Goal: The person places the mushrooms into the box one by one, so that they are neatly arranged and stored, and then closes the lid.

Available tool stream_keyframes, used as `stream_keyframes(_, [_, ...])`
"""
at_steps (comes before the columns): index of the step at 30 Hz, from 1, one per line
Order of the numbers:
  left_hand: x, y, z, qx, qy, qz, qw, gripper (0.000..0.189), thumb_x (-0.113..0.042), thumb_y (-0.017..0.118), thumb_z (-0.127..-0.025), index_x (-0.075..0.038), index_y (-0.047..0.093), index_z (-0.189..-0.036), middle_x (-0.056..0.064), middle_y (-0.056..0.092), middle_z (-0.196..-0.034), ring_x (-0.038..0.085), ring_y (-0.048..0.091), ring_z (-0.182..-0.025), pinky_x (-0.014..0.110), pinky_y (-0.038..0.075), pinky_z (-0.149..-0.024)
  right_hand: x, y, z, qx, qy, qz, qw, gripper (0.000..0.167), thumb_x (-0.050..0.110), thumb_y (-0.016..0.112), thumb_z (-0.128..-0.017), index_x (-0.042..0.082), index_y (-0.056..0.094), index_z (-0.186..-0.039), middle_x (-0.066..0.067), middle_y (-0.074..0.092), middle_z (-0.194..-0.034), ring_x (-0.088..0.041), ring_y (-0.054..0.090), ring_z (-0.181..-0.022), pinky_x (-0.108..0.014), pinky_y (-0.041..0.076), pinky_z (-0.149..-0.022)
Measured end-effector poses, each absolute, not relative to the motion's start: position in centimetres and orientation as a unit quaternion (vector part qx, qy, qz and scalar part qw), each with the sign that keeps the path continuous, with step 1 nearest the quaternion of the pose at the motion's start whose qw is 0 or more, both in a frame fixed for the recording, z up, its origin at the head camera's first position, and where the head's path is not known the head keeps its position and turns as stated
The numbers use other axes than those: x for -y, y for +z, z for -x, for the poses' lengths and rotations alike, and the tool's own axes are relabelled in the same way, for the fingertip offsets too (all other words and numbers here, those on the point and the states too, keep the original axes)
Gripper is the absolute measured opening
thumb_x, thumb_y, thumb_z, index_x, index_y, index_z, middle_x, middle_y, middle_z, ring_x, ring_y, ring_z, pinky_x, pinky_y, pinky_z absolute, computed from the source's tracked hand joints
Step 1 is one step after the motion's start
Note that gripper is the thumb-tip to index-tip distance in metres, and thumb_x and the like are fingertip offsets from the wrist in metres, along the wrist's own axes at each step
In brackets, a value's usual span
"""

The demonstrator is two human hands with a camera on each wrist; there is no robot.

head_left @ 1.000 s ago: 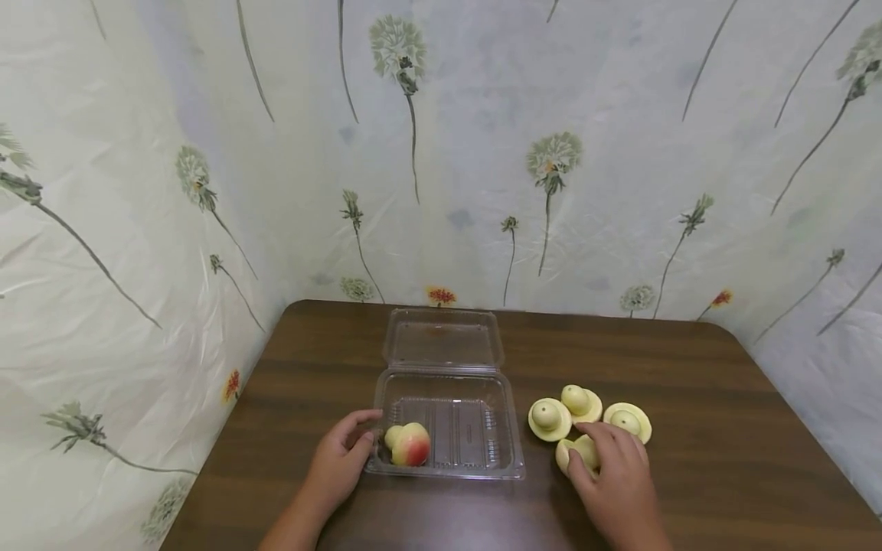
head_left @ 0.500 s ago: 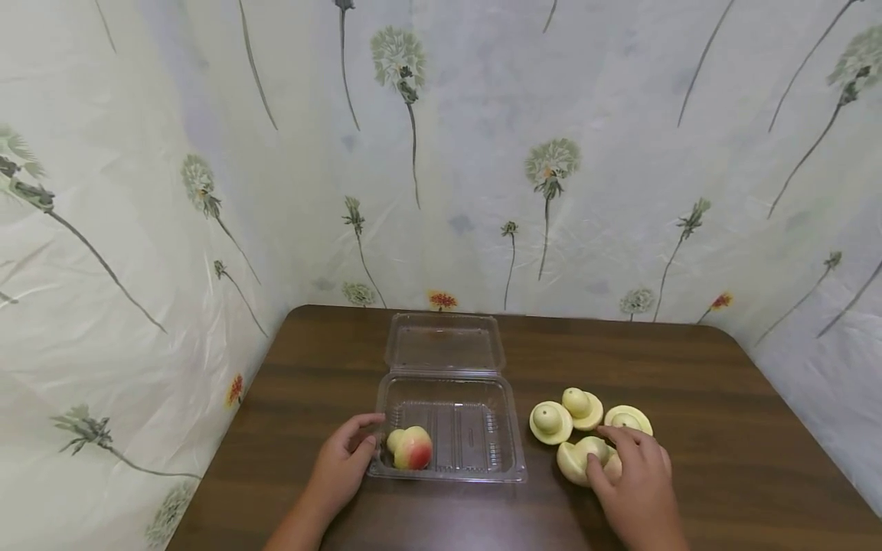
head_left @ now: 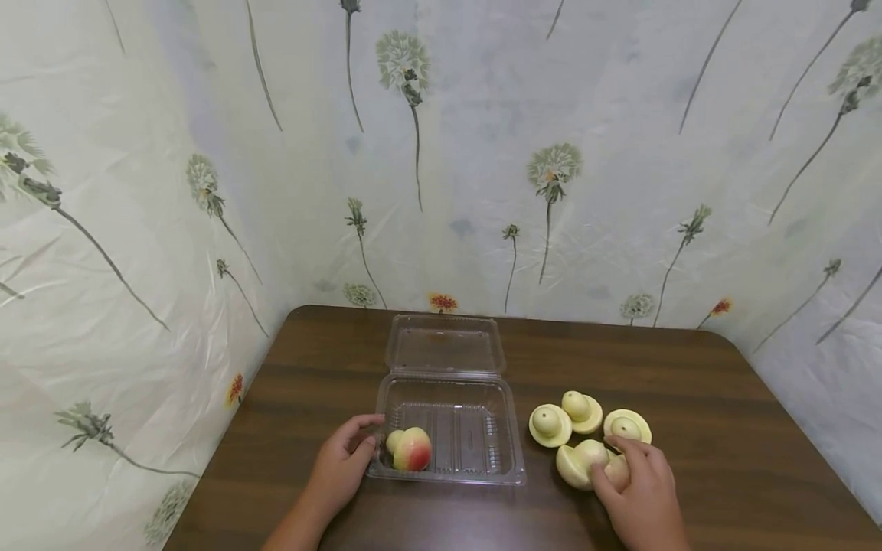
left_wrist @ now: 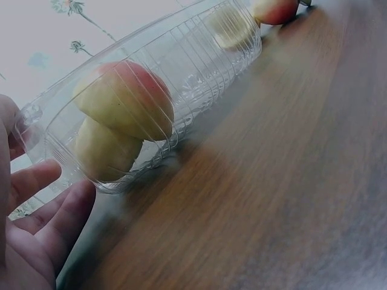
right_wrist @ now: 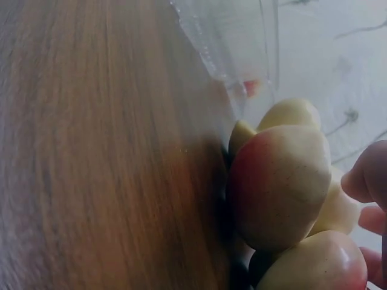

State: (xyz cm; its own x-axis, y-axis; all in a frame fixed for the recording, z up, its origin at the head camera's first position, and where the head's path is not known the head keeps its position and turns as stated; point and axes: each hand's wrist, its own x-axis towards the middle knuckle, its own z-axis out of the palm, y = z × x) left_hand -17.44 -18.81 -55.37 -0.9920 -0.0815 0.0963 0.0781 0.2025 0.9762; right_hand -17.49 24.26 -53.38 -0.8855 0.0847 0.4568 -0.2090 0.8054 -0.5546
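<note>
My left hand (head_left: 340, 463) rests against the left side of a clear hinged plastic container (head_left: 513, 428), its fingers touching the wall. Inside, at the near left corner, lies a yellow peach-like half (head_left: 416, 449) with a red blush and a smaller round lump beside it. My right hand (head_left: 644, 486) is at a group of similar pale-yellow halves with round, pit-like lumps. Its thumb and index finger straddle one half (head_left: 619, 471) at the near right. In the right wrist view the thumb (right_wrist: 366, 175) stands apart from the red-blushed half (right_wrist: 278, 187).
Behind the near pieces lie several more halves, among them a left half (head_left: 550, 425), a middle half (head_left: 583, 412) and a right half (head_left: 634, 423). The container's lid (head_left: 445, 344) lies back toward the floral wall sheet (head_left: 468, 153). All stands on a brown wooden table (head_left: 689, 383).
My right hand has slid to the right, off the near-left half with its lump and onto the half beside it. My left hand stays at the container.
</note>
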Motion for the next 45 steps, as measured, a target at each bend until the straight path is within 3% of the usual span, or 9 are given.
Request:
stream_keyframes(9, [18.8, -55.3, 17.6, 0.774, -0.631, 0.002, 0.063, 0.029, -0.002, 0.062, -0.102, -0.013, 0.071, -0.128, 0.010, 0.069, -0.131, 0.021, 0.073, -0.090, 0.025, 0.057, -0.078, -24.7, -54.2, 17.6, 0.916, 0.309, -0.052, 0.251, 0.039, 0.011, 0.083, -0.077, 0.003, 0.071, -0.114, -0.027, 0.060, -0.118, -0.045, 0.053, -0.112, -0.057, 0.033, -0.093])
stream_keyframes(22, [18.7, -55.3, 17.6, 0.778, -0.625, 0.000, 0.062, 0.030, -0.002, 0.061, -0.102, -0.013, 0.071, -0.127, 0.008, 0.070, -0.131, 0.018, 0.072, -0.089, 0.025, 0.057, -0.078, -25.2, -54.5, 17.5, 0.927, 0.313, -0.008, 0.205, 0.037, 0.010, 0.081, -0.079, 0.006, 0.073, -0.115, -0.025, 0.058, -0.123, -0.044, 0.052, -0.113, -0.049, 0.035, -0.087])
stream_keyframes(27, [18.8, -55.2, 17.6, 0.777, -0.626, -0.001, 0.060, 0.030, -0.002, 0.061, -0.102, -0.014, 0.071, -0.128, 0.009, 0.069, -0.131, 0.019, 0.071, -0.089, 0.025, 0.057, -0.078, -25.4, -54.5, 17.7, 0.927, 0.322, 0.006, 0.192, 0.040, 0.013, 0.083, -0.080, 0.004, 0.072, -0.117, -0.028, 0.058, -0.124, -0.045, 0.053, -0.115, -0.049, 0.037, -0.088])
stream_keyframes(34, [18.8, -55.2, 17.5, 0.775, -0.629, 0.003, 0.062, 0.030, 0.000, 0.061, -0.102, -0.012, 0.071, -0.127, 0.010, 0.069, -0.130, 0.021, 0.072, -0.088, 0.025, 0.057, -0.078, -25.9, -54.5, 17.7, 0.928, 0.344, 0.050, 0.132, 0.049, 0.024, 0.083, -0.085, 0.003, 0.068, -0.127, -0.029, 0.052, -0.134, -0.043, 0.048, -0.124, -0.050, 0.039, -0.093])
stream_keyframes(45, [18.8, -55.2, 17.4, 0.772, -0.632, -0.001, 0.058, 0.030, -0.001, 0.061, -0.102, -0.012, 0.070, -0.128, 0.009, 0.069, -0.133, 0.022, 0.072, -0.091, 0.025, 0.057, -0.079, -26.2, -54.7, 17.8, 0.929, 0.349, 0.079, 0.098, 0.055, 0.032, 0.082, -0.088, 0.005, 0.064, -0.132, -0.029, 0.052, -0.134, -0.042, 0.049, -0.123, -0.049, 0.042, -0.089])
